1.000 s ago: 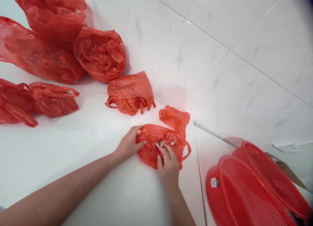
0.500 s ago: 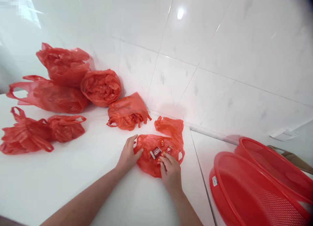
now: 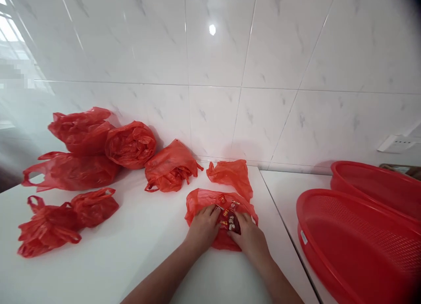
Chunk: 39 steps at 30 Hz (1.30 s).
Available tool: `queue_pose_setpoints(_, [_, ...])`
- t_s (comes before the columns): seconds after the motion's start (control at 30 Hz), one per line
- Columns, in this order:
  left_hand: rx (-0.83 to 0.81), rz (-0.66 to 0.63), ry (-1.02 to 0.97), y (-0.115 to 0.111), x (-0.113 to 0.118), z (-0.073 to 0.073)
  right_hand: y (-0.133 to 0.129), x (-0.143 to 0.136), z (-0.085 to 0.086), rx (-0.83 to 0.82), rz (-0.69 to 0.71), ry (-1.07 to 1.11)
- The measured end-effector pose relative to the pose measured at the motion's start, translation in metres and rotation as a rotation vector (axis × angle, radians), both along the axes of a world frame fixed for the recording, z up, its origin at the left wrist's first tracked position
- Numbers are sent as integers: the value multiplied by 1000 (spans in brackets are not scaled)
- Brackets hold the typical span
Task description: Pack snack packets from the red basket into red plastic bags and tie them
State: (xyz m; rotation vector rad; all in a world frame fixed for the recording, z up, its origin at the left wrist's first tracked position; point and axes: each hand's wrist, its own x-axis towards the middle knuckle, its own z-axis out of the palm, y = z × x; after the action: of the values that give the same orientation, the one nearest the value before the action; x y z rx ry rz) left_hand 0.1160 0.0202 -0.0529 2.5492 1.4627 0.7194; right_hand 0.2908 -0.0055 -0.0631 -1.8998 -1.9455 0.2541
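Note:
An opened red plastic bag [image 3: 199, 198] lies on the white table with several small wrapped sweets [image 3: 224, 213] in it. My left hand [image 3: 204, 227] reaches into the bag from the left, its fingers curled against the sweets. On the other side, my right hand [image 3: 251, 238] has thumb and fingers about a dark red sweet packet [image 3: 233, 224] with pale print. Both hands are close together, and their fingertips are partly hidden among the wrappers.
Just behind lies a flat, crumpled red bag [image 3: 232, 172]. Several filled red bags [image 3: 131, 144] stand along the tiled wall and on the left. Two red plastic baskets [image 3: 305, 212] sit to the right, past a table seam. A socket strip [image 3: 396, 143] is by the wall.
My left hand has moved from the bag's left edge in over the sweets. My right hand has shifted to the dark red packet. The view has tilted up and levelled.

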Motion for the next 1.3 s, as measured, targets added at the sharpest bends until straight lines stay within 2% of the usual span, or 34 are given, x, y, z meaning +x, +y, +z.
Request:
queue_pose_setpoints(0.07, [-65, 39, -29, 2, -6, -5, 0, 0, -2, -4, -16, 19])
queue_pose_setpoints(0.17, [-158, 26, -89, 1, -13, -11, 1, -1, -4, 22, -43, 53])
queue_pose_setpoints(0.37, [-269, 23, -217, 5, -15, -15, 2, -5, -2, 93, -97, 47])
queue_pose_setpoints(0.6, [-334, 48, -351, 10, -18, -18, 0, -1, 25, 62, -185, 49])
queue_pose_setpoints(0.7, [-316, 51, -395, 12, -19, -21, 4, -1, 38, 77, -126, -43])
queue_pose_setpoints(0.83, [-302, 66, -419, 13, -19, -19, 24, -9, 49, 91, -34, -88])
queue_pose_setpoints(0.93, [-311, 59, -413, 13, -19, -15, 43, -20, 45, 32, -47, -138])
queue_pose_setpoints(1.07, [-317, 60, -392, 12, -19, -11, 60, -28, 26, -10, -84, -232])
queue_pose_setpoints(1.17, [-304, 58, -382, 13, -19, -11, 63, -26, 16, -7, -51, -204])
queue_pose_setpoints(1.3, [-288, 55, -383, 13, -17, -13, 61, -20, 14, 14, -46, -93])
